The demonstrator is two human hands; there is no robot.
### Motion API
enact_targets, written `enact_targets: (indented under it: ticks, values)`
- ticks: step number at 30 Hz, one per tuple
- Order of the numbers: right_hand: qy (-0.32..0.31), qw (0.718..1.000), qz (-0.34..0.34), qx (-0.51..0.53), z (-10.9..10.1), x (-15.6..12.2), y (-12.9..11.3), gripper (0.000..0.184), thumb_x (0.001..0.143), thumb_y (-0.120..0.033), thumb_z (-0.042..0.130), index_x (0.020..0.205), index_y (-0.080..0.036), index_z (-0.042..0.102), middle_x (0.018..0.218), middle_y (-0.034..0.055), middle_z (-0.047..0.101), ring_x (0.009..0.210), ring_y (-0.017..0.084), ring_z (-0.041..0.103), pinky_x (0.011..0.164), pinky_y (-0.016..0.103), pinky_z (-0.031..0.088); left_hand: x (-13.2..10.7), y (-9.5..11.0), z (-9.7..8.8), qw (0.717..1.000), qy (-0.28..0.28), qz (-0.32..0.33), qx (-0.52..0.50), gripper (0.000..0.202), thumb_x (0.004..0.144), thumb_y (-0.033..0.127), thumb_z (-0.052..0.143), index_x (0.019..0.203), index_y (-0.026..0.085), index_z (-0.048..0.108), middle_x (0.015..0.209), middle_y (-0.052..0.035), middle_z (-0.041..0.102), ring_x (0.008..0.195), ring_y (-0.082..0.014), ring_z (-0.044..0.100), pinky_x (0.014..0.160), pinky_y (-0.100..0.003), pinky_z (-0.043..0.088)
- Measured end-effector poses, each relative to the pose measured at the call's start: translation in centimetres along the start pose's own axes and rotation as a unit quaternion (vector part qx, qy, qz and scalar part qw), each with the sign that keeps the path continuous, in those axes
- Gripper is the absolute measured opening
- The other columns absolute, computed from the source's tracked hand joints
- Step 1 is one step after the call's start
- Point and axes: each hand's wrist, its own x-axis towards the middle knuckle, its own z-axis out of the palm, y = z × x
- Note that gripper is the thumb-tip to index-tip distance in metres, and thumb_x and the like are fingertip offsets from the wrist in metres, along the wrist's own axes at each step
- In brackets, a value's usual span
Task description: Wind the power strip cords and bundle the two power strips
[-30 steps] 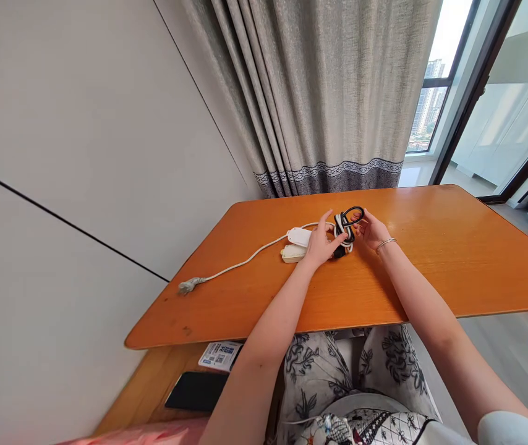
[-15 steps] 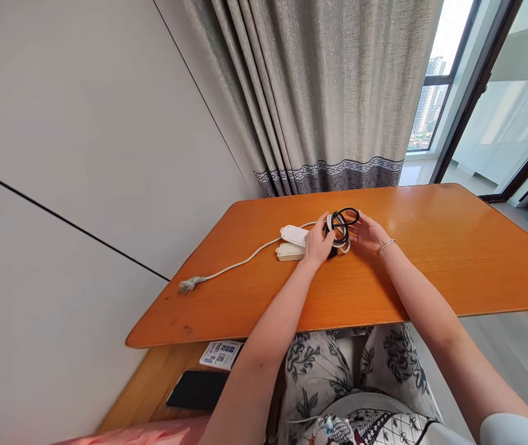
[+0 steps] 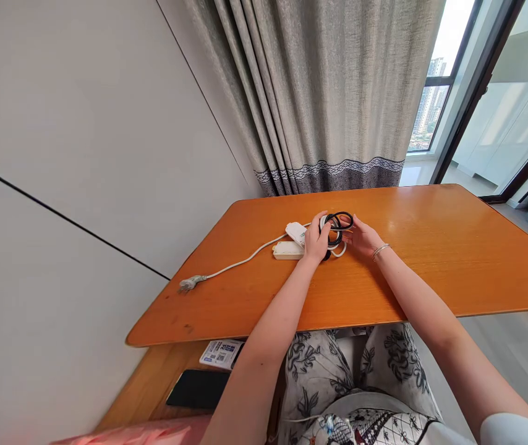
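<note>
A coil of black cable (image 3: 346, 214) and white cable (image 3: 323, 222) is bunched above the table, with my left hand (image 3: 316, 238) closed around its left side. At the coil's right edge, my right hand (image 3: 362, 238) has its fingers curled on the black cable; they are partly hidden behind the loops. Left of my left hand, a white power strip (image 3: 287, 250) lies on the table, its right end covered by the hand. A second white strip-shaped piece (image 3: 295, 231) tilts just behind it, also partly hidden. A white cord (image 3: 250, 256) runs left to a plug (image 3: 192, 283).
The orange wooden table (image 3: 454, 247) reaches far to the right. Below its left front edge, a black phone (image 3: 198, 389) and a printed white box (image 3: 221, 353) lie on a lower wooden surface. A grey curtain (image 3: 338, 93) hangs behind.
Both hands and the coil have shifted slightly left and toward me. The rear white piece has turned to a steeper tilt. My right fingers have come in closer on the loops.
</note>
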Motion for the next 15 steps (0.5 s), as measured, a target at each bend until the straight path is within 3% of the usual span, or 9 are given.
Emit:
enact_targets:
  ticks: [7, 15]
  values:
    - [-0.032, 0.997, 0.057, 0.032, -0.03, -0.27, -0.09, 0.030, 0.104, -0.042, 0.047, 0.112, -0.024, 0.069, 0.099, 0.0043, 0.077, 0.085, 0.013, 0.071, 0.069, 0.021, 0.054, 0.06, -0.02, -0.06, 1.000, -0.005, 0.004, -0.011, 0.036, 0.094, 0.036, 0.055, 0.124, 0.018, 0.061, 0.121, -0.0119, 0.073, 0.110, -0.0259, 0.068, 0.101, -0.042, 0.050]
    - [-0.051, 0.993, 0.098, 0.029, -0.45, -0.10, -0.17, 0.041, 0.107, -0.048, 0.037, 0.110, -0.023, 0.069, 0.092, 0.0044, 0.076, 0.079, 0.013, 0.070, 0.067, 0.021, 0.053, 0.16, -0.42, -0.01, 1.000, -0.003, 0.013, -0.012, 0.035, 0.097, 0.037, 0.048, 0.123, 0.018, 0.063, 0.119, -0.0117, 0.073, 0.111, -0.0242, 0.068, 0.101, -0.039, 0.051]
